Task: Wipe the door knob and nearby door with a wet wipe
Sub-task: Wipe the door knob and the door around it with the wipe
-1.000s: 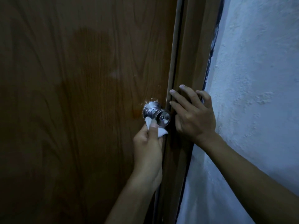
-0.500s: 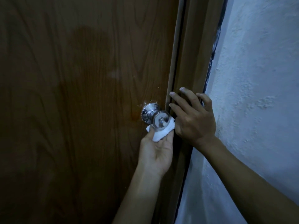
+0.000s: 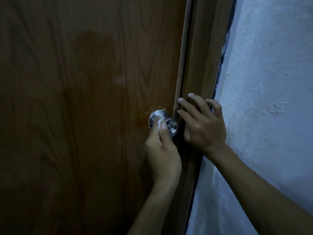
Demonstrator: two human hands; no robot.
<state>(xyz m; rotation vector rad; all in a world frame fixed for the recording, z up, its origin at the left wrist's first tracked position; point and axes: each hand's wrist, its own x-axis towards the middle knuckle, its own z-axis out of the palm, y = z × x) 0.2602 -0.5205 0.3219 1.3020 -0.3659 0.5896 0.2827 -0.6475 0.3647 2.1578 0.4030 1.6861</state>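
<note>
A shiny metal door knob [image 3: 172, 127] sits near the right edge of a dark brown wooden door [image 3: 84, 116]. My left hand [image 3: 161, 150] reaches up from below and is shut on a white wet wipe [image 3: 41, 122], pressing it against the knob's neck and round base plate [image 3: 155, 116]. Only a small bit of the wipe shows past my fingertips. My right hand [image 3: 203, 126] rests flat with fingers spread on the brown door frame [image 3: 199, 65], just right of the knob, holding nothing.
A rough pale blue-white wall [image 3: 271, 99] fills the right side beyond the frame. A dark gap runs between the door edge and the frame. A darker damp-looking patch [image 3: 94, 65] marks the door above and left of the knob.
My left hand has moved the wipe from under the knob's front up and left onto its neck and base plate. The right hand stays on the frame.
</note>
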